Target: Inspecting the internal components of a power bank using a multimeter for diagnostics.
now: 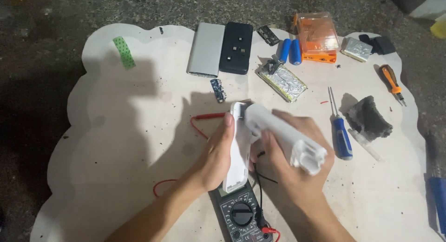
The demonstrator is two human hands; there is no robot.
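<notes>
At the centre of the frame I have both hands on a white plastic casing that shows as two pieces. My left hand (214, 156) is wrapped round the flat white shell (238, 151), thumb pressed along its near edge and fingers curled behind, holding it upright on its long side. My right hand (295, 170) is closed firmly round the white inner frame (285, 137), which angles away toward the right, its open ribbed end pointing to the lower right. The two pieces meet at their upper ends – whether they are clipped there I cannot tell.

I judge the step in hand to be working shell and frame against each other at that joint. Any further move calls for a steady left grip and a small, controlled tilt from the right, since the black lead (260, 174) runs just under the hands.

Directly below lies a multimeter (241, 214) on the white sheet (130, 130), its red lead (209, 116) looping left. A blue screwdriver (341, 135) sits right of centre – near, not touching.
</notes>
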